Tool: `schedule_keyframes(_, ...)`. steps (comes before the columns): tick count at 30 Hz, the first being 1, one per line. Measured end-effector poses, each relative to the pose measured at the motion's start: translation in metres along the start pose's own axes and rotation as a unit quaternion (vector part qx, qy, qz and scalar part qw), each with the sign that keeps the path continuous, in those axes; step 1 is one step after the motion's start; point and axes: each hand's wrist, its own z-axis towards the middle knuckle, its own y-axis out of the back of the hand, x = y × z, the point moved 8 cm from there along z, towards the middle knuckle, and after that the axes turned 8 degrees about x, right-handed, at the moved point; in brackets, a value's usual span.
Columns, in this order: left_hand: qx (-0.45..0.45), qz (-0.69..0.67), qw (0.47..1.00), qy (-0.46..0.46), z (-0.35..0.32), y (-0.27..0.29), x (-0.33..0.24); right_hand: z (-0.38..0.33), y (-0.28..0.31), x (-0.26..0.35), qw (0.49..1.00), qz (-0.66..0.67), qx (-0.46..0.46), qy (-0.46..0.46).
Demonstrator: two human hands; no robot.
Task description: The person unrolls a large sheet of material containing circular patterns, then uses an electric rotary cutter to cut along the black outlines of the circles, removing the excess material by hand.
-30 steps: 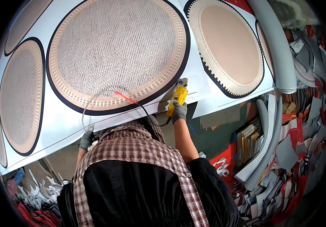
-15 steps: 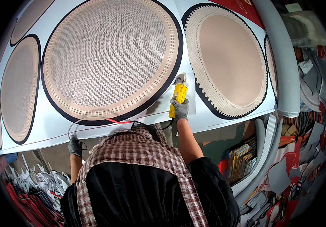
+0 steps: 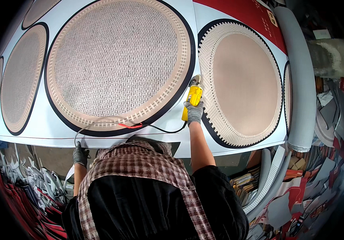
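Observation:
My right hand, in a grey glove, grips a yellow handheld electric cutter. Its metal head rests on the white printed sheet, in the gap between a large round woven-pattern mat print and a beige oval print with a toothed dark border. From the cutter a black cord runs left, joins a red section and loops round as a grey cable toward my left hand. That gloved hand is closed at the sheet's near edge; what it holds is hidden. A white strip hangs beside it.
A thick grey roll lies along the sheet's right end. Grey and red scraps are heaped at the right, beside stacked pieces. White offcuts and red strips pile up at lower left. More oval prints lie at left.
My right hand and the cutter have shifted slightly right, nearer the oval print. The whole view has tilted, so the right side of the sheet sits lower. A white strip now shows beside my left hand.

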Motion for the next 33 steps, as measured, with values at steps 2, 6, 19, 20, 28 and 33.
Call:
schedule_keyframes(2, 0.003, 0.015, 1.0, -0.007, -0.008, -0.007, -0.002, 0.013, 0.003, 0.011, 1.0, -0.019, 0.008, 0.003)
schedule_keyframes(6, 0.03, 0.063, 0.997, 0.018, -0.017, -0.018, 0.004, 0.043, 0.003, 0.033, 0.999, -0.037, 0.027, 0.0)
schedule_keyframes(19, 0.026, 0.104, 0.994, -0.027, -0.014, -0.037, 0.024, 0.152, 0.006, 0.092, 0.947, -0.312, 0.041, 0.062)
schedule_keyframes(20, 0.017, 0.107, 0.994, -0.033, -0.015, -0.038, 0.025, 0.158, 0.004, 0.096, 0.941, -0.328, 0.044, 0.076)
schedule_keyframes(28, 0.109, 0.188, 0.976, -0.006, -0.041, -0.073, 0.029, 0.205, -0.004, 0.115, 0.915, -0.392, 0.052, 0.074)
schedule_keyframes(33, 0.127, 0.448, 0.885, 0.012, -0.091, -0.129, -0.022, 0.225, -0.015, 0.136, 0.935, -0.326, 0.098, 0.103)
